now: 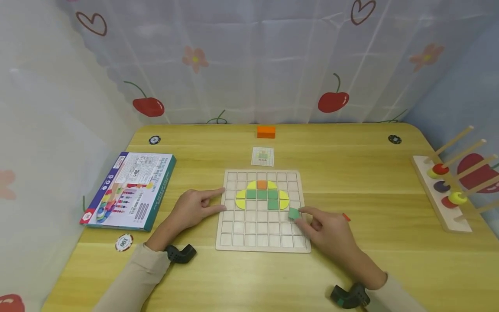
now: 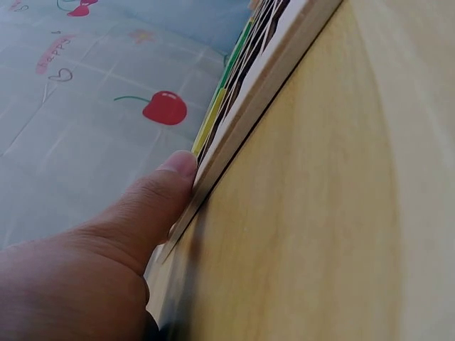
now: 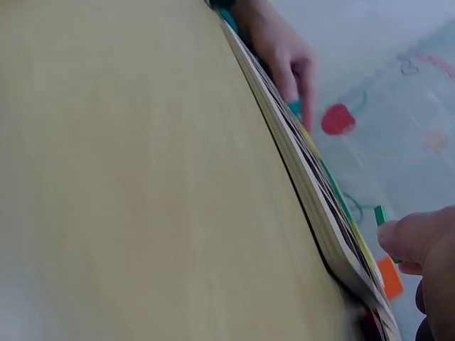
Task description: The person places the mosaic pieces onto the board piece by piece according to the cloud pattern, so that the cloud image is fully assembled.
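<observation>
A wooden grid board lies on the table, with yellow rounded pieces, several green square tiles and an orange square tile in its upper cells. At the board's left edge, my left hand touches the rim with straight index finger and thumb; the left wrist view shows the thumb against that edge. My right hand pinches a loose green square tile between thumb and fingertips, over the board's right side. In the right wrist view this tile is seen edge-on, raised above the board.
Behind the board lie a pattern card and an orange block. To the left are a boxed game and a poker chip. A pegged bead stand is at the right; a small red piece lies beside my right hand.
</observation>
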